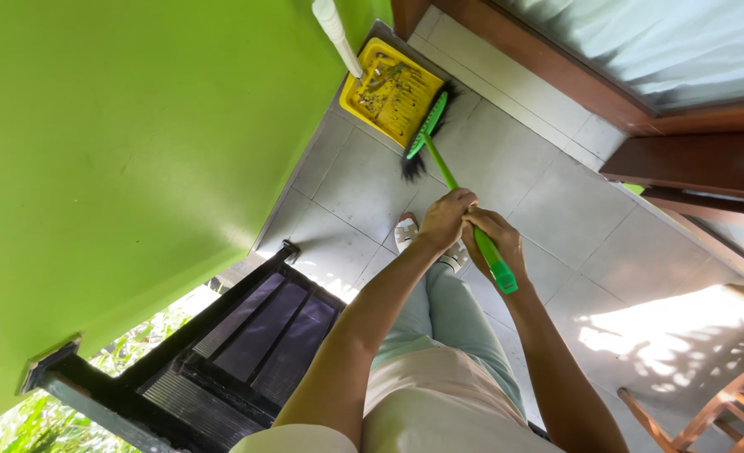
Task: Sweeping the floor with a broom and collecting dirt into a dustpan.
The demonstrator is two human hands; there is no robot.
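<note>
Both hands are clenched on the green handle of a broom (452, 180), one just behind the other and touching. The left hand (446, 218) wraps the handle nearer the brush head; the right hand (496, 242) grips closer to the handle's end, which sticks out past its fingers as a short green stub.

From the hands the handle runs away over the floor (515, 180) to the brush head, a green bar with black bristles. The bristles lie against the open lip of a yellow dustpan (391, 91), which sits on the floor in the corner where the green wall (120, 143) meets the floor's far edge. Bits of dry debris are scattered inside the pan. A white tube (333, 29), seemingly the pan's own upright handle, rises from the pan's wall-side edge.

Just under the hands, a foot in a white sandal (406, 231) stands on the grey tiles, with pale green trouser legs running back toward the camera.

Along the wall side of the floor stands a black bench (221, 352) with dark slats, and foliage shows beyond it. On the opposite side a brown wooden frame (640, 117) borders the floor, with pale curtain behind glass. A wooden chair (716, 411) shows at the near corner, beside a patch of sunlight with leafy shadows on the tiles
</note>
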